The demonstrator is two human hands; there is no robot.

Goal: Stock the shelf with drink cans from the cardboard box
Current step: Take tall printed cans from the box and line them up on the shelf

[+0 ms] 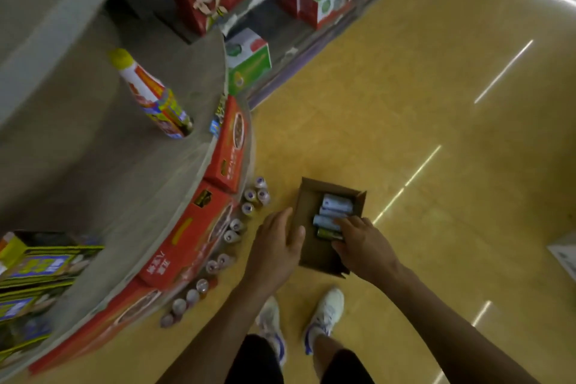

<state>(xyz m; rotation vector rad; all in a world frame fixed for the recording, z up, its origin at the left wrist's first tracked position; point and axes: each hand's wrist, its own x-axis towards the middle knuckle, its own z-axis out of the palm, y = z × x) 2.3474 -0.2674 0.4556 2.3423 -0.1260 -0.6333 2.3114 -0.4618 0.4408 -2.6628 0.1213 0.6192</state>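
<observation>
Cardboard box (312, 254) and upright cans (250, 195) on floor (405, 103).

An open cardboard box (307, 196) sits on the yellow floor (405, 97), with pale cans (336, 204) lying on their sides inside it. The right hand (364, 246) reaches into the box, its fingers curled over a green can (325, 233). The left hand (276, 246) rests flat against the box's left wall. Left of the box, upright cans (249, 207) line the shelf (140, 184) base, beneath red cartons (190, 234).
</observation>
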